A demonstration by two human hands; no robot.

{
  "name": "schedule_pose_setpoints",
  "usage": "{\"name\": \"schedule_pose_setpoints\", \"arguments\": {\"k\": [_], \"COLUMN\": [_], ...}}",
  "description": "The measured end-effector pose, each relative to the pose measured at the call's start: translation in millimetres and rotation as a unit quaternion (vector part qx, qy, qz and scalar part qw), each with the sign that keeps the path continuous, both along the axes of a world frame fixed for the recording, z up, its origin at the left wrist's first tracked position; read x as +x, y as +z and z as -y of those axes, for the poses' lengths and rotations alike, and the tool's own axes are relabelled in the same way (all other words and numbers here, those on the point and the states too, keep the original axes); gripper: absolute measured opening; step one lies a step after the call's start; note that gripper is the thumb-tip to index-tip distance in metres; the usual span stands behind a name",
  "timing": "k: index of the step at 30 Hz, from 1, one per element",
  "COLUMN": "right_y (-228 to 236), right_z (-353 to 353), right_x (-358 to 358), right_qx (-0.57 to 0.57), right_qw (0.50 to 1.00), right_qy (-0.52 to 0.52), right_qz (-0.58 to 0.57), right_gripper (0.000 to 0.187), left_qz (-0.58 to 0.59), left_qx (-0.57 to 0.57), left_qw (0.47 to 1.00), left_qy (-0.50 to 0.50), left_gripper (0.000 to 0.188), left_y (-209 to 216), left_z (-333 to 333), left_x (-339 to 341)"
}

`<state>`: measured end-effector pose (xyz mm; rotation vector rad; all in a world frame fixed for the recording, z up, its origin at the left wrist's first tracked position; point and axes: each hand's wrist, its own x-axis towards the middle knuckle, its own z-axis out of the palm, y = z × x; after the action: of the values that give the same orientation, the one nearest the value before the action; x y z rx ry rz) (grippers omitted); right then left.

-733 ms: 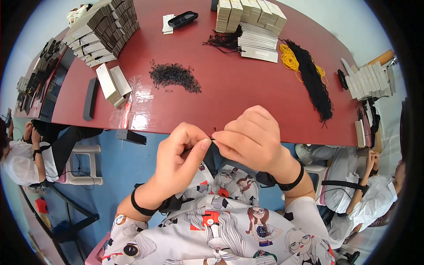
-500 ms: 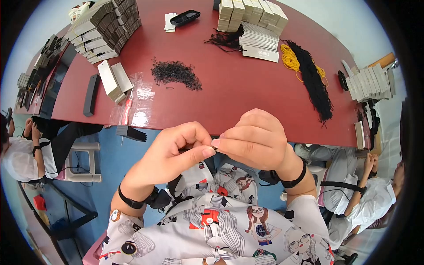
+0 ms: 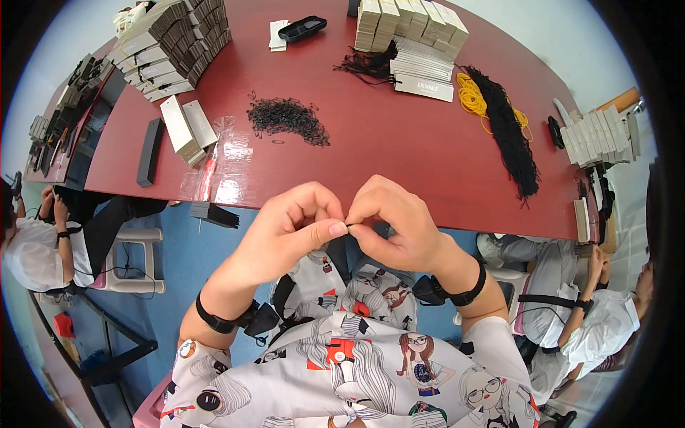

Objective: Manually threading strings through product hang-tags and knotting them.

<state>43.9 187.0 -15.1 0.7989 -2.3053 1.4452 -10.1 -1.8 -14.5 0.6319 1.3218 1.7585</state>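
Note:
Both hands meet in front of the table's near edge, fingertips almost touching. My left hand (image 3: 292,228) pinches between thumb and curled forefinger. My right hand (image 3: 396,225) pinches from the other side, thumb below and forefinger above. Between them shows a sliver of a small black thing (image 3: 349,227), mostly hidden by the fingers; its kind cannot be made out. Beyond the hands, on the dark red table (image 3: 371,150), lies a loose heap of small black safety pins (image 3: 289,121), with a single pin (image 3: 277,142) lying just apart from it.
Tall stacks of tags (image 3: 168,50) rise at the back left, beside white card bundles (image 3: 182,132) and a black block (image 3: 149,153). More tag stacks (image 3: 410,25) and corded tags (image 3: 422,75) stand at the back. Black cords (image 3: 503,128) lie over yellow cords (image 3: 471,93). People sit on both sides.
My right hand has turned and its fingers have curled back, so the pinch and the dark sliver between the hands now show. Both hands have shifted slightly away from me.

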Motion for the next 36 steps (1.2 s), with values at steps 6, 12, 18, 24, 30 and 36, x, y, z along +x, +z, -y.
{"name": "schedule_pose_setpoints", "arguments": {"k": [6,12,18,24,30,36], "right_y": [-2.4,-1.2,-0.7,2.4,6.4,4.8], "right_z": [6.0,14.2,15.1,16.8,25.8,28.7], "right_x": [-1.0,2.1,3.3,4.5,17.2,13.7], "right_qx": [-0.047,-0.075,-0.094,-0.157,-0.145,-0.107], "right_qw": [0.998,0.995,0.990,0.976,0.977,0.979], "right_qy": [-0.033,-0.063,-0.074,-0.120,-0.150,-0.167], "right_qz": [0.018,0.033,0.074,0.093,0.037,0.054], "right_gripper": [0.011,0.009,0.008,0.008,0.010,0.012], "left_qz": [-0.487,-0.537,-0.478,-0.278,-0.249,-0.275], "left_qx": [-0.028,-0.055,-0.104,-0.065,-0.037,-0.057], "left_qw": [0.830,0.770,0.811,0.905,0.914,0.907], "left_qy": [0.271,0.341,0.321,0.314,0.319,0.314], "left_gripper": [0.014,0.020,0.017,0.004,0.004,0.008], "left_y": [-5.4,-3.5,0.7,-6.0,-5.6,-3.8], "left_z": [-8.6,-11.4,-7.0,-8.3,-9.2,-6.6], "left_x": [14.9,24.5,28.6,27.0,29.5,30.1]}}
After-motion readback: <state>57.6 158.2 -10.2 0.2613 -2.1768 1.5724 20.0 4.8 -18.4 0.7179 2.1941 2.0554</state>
